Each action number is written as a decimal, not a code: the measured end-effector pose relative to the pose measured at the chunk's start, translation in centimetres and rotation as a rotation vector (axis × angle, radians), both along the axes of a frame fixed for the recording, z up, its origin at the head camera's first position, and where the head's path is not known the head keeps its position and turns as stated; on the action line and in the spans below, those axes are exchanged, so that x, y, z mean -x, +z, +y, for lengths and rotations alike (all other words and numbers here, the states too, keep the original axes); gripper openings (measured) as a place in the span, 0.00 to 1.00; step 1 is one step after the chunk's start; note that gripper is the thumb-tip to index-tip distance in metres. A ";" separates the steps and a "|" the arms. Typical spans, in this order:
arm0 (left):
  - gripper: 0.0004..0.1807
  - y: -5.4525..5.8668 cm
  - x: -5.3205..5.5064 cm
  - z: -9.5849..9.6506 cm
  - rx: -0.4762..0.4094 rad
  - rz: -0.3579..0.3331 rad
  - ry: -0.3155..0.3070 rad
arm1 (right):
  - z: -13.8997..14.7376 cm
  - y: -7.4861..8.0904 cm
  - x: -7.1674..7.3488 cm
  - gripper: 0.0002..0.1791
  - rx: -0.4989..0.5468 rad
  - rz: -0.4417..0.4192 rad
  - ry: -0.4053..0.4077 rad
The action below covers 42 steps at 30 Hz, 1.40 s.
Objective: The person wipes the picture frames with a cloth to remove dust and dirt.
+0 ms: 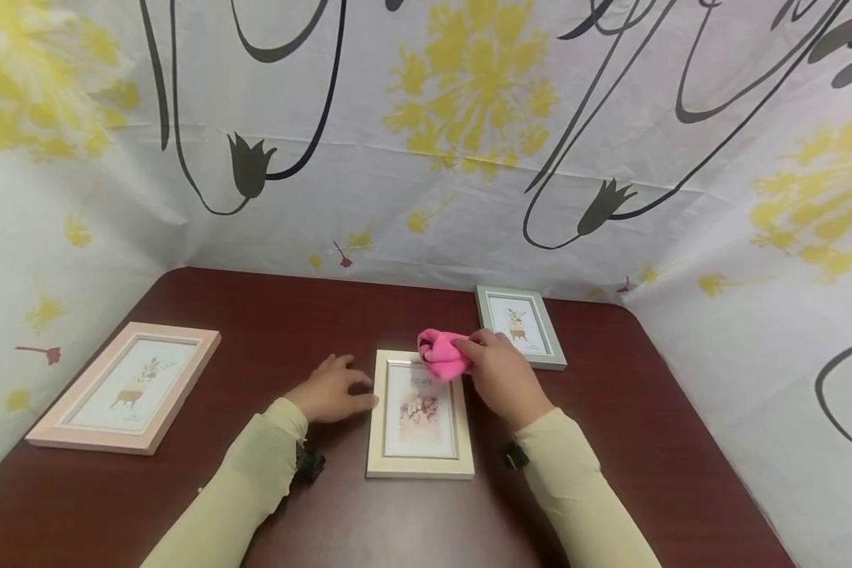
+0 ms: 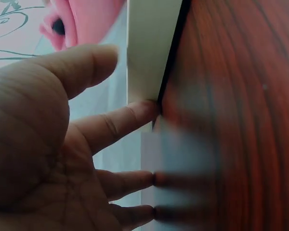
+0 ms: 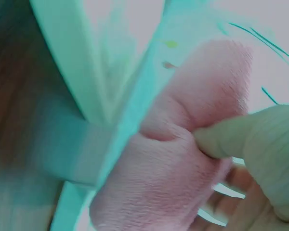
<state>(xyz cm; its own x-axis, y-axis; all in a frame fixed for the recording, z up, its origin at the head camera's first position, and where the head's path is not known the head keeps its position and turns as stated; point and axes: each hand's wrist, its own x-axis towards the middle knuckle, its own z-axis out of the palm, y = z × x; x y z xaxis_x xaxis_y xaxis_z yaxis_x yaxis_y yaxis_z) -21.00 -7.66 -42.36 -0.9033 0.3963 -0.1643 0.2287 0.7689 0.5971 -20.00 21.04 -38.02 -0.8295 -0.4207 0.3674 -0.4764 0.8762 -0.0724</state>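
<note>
A cream picture frame (image 1: 420,465) with a pink flower print lies flat at the middle of the table. Over its top right part, a folded pink cloth (image 1: 442,355) is pinched between the thumb and fingers of my right hand (image 1: 506,379). The right wrist view shows the thumb pressing into the fuzzy cloth (image 3: 159,178). My left hand (image 1: 334,392) is at the frame's left side, its fingers spread and loosely bent. In the left wrist view, the index fingertip (image 2: 145,111) is right at the frame's side edge (image 2: 151,53), and other fingertips reach down to the tabletop.
A pink picture frame (image 1: 106,444) with a plant print lies at the left of the dark red table (image 1: 312,315). Behind my right hand is a pale green picture frame (image 1: 550,351). White floral fabric (image 1: 369,181) hangs around the back and sides.
</note>
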 end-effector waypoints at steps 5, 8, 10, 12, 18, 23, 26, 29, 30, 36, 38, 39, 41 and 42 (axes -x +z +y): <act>0.24 -0.1 -0.2 0.3 0.019 -0.021 -0.007 | -1.7 -1.0 1.8 0.21 -0.138 -0.130 -0.012; 0.23 0.0 -0.3 0.6 0.006 -0.025 -0.011 | -2.2 -0.9 1.8 0.20 -0.221 -0.179 -0.002; 0.22 0.1 -0.3 0.7 0.000 -0.025 -0.012 | -2.6 -0.7 1.9 0.19 -0.237 -0.185 -0.001; 0.22 0.1 -0.3 0.6 -0.002 -0.025 -0.011 | -2.9 -0.6 2.0 0.19 -0.234 -0.195 -0.003; 0.22 0.2 -0.3 0.2 0.006 -0.028 -0.026 | -4.7 -0.4 2.5 0.21 -0.108 -0.282 0.056; 0.24 0.0 -0.1 0.1 0.019 -0.025 -0.036 | -6.6 -0.3 3.3 0.22 0.034 -0.305 0.143; 0.25 -0.2 0.0 0.2 0.019 -0.024 -0.040 | -7.4 -0.2 3.5 0.22 0.057 -0.306 0.179; 0.26 -0.4 0.1 0.2 0.017 -0.027 -0.047 | -7.9 -0.2 3.5 0.22 0.044 -0.313 0.179; 0.27 -0.4 0.1 0.2 0.019 -0.028 -0.051 | -7.9 -0.2 3.4 0.22 0.035 -0.316 0.169; 0.25 -0.4 0.1 0.1 0.030 -0.027 -0.056 | -6.7 0.0 3.0 0.26 -0.081 -0.309 0.065; 0.23 -0.3 0.0 0.0 0.031 -0.026 -0.049 | -6.0 0.3 2.9 0.23 -0.127 -0.292 0.019; 0.22 -0.4 0.0 0.0 0.031 -0.026 -0.045 | -5.6 0.4 2.9 0.20 -0.153 -0.280 -0.006; 0.21 -0.4 0.0 -0.1 0.032 -0.027 -0.037 | -4.9 0.7 2.9 0.18 -0.194 -0.273 -0.055; 0.22 -0.3 0.0 -0.1 0.032 -0.031 -0.033 | -4.5 0.8 2.9 0.18 -0.212 -0.270 -0.081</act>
<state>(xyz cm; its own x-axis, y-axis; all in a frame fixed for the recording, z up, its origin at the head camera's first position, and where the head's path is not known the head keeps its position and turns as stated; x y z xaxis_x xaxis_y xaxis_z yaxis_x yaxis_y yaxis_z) -20.98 -7.77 -42.70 -0.8842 0.4198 -0.2050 0.2361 0.7802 0.5793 -22.88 16.52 -37.17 -0.9185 -0.3933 0.0414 -0.3935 0.9193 0.0015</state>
